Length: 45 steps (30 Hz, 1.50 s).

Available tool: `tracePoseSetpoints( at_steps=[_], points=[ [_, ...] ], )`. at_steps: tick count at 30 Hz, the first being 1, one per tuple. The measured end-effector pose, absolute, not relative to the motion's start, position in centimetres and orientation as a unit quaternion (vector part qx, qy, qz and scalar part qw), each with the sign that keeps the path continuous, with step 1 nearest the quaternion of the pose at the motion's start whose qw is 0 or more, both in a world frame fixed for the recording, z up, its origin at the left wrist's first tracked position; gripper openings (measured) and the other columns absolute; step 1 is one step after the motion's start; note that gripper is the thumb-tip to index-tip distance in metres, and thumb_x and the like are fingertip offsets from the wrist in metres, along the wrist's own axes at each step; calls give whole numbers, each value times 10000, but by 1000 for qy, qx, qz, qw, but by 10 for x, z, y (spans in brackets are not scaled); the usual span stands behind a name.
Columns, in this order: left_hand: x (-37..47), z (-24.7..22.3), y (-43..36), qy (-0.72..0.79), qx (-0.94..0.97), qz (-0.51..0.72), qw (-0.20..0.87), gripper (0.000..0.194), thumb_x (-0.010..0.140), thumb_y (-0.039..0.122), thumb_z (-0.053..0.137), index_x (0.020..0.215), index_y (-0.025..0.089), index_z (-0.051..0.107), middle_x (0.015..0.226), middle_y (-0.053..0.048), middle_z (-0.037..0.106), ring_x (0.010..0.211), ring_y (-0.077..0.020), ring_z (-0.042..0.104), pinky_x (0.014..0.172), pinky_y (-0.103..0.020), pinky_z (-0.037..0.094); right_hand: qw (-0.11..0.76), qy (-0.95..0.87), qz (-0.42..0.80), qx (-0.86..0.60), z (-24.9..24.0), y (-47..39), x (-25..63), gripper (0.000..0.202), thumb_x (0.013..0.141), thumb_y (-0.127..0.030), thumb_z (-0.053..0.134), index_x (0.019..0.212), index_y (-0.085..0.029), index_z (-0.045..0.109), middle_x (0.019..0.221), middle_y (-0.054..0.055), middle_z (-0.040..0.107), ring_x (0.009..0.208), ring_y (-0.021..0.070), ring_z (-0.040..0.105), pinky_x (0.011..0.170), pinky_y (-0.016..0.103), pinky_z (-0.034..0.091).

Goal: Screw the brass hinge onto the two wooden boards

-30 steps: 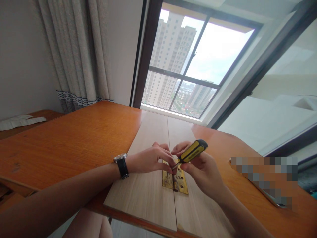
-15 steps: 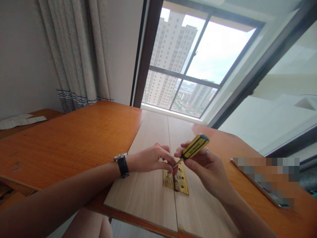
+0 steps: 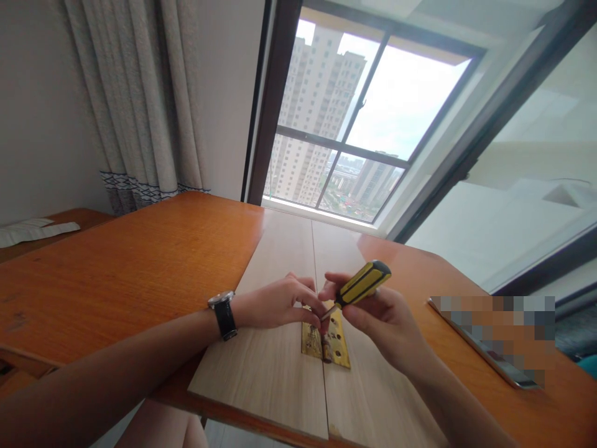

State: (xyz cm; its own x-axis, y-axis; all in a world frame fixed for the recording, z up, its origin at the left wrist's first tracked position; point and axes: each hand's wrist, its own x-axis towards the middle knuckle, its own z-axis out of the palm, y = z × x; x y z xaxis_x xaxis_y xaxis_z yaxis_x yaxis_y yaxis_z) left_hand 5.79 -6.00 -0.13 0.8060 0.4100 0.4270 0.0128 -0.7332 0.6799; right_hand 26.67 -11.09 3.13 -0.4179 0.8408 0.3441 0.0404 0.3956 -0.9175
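Note:
My right hand [image 3: 387, 314] is closed round the yellow-and-black handle of a screwdriver [image 3: 362, 285], whose shaft slants down to the left. At the shaft's tip, the thumb and fingers of my left hand [image 3: 289, 303] are pinched together; whatever they hold is too small and hidden to make out. Directly beneath both hands lies a brass-coloured hinge [image 3: 342, 354], opened flat across the seam between two pale wooden boards, the left board [image 3: 261, 367] and the right board [image 3: 373, 398]. Several holes show in its right leaf. My fingers cover the hinge's far end.
The boards rest on an orange-brown wooden table [image 3: 177, 261]. A flat metal-edged object [image 3: 489, 351], blurred out on top, lies at the right. Beyond the table stand a window [image 3: 345, 149] and a grey curtain [image 3: 135, 93]. White strips [image 3: 41, 233] lie at far left.
The screwdriver handle has turned slightly in my right hand, and its printed label no longer shows. The whole view has shifted a little. My left hand keeps its pinch at the tip.

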Motion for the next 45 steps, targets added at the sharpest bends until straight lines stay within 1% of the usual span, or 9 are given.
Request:
tracePoseSetpoints(
  at_steps=[5,13,15,19,24,31,36,41,45],
  points=[
    [57,-1,-61,120,889,286,337,194,967,305,599,905,192,744,998,-28,747,984,-170,628,1015,-311,374,383,-718,502,-293,36,-111,273,309,839,-313,742,1145,-273,742,968,73,788,834,217,738,800,365,604],
    [57,-2,-62,140,897,270,321,166,951,303,626,934,204,759,896,-23,735,963,-173,593,1008,-317,315,482,-705,405,-328,32,-109,261,248,595,-321,915,752,-202,762,717,40,749,691,208,698,665,322,594],
    [57,-2,-62,147,900,261,318,170,962,289,608,954,212,759,928,-24,732,996,-178,598,1020,-322,294,487,-700,403,-333,29,-108,263,238,641,-332,891,796,-204,764,768,47,762,748,216,707,725,337,592],
    [56,0,-63,152,901,252,319,226,986,331,560,964,229,761,1060,-40,727,1141,-218,572,1025,-344,284,425,-740,415,-315,29,-109,269,312,849,-401,714,1097,-213,746,1068,111,753,1001,259,687,896,407,558],
    [55,2,-64,148,899,247,330,281,1002,367,518,962,229,760,1069,-30,746,1102,-221,605,1025,-357,287,340,-763,486,-256,35,-109,272,329,948,-382,572,1234,-261,680,1306,115,642,1218,285,572,855,383,561],
    [58,-7,-60,172,899,248,318,379,960,516,532,958,207,751,1007,-45,724,1007,-196,598,987,-332,341,375,-740,504,-243,22,-108,265,210,838,-342,732,1001,-222,675,1162,84,660,832,182,651,799,348,548],
    [58,-8,-59,171,897,251,322,370,963,495,538,934,196,755,1019,-49,710,1019,-189,601,979,-323,320,406,-725,498,-246,19,-108,264,222,822,-377,744,969,-227,673,1049,62,670,868,189,633,778,324,550],
    [56,-1,-62,161,903,234,322,344,1004,436,491,960,222,757,1092,-38,723,1100,-205,584,988,-343,298,356,-757,476,-271,30,-108,274,349,918,-460,596,1168,-233,684,1112,108,674,1054,259,620,864,382,548],
    [57,-2,-62,161,903,235,322,333,998,441,502,973,224,753,1092,-37,729,1087,-200,590,992,-346,300,357,-773,464,-245,31,-105,274,309,926,-447,586,1096,-220,711,1114,108,662,1067,262,603,821,365,553]
  ],
)
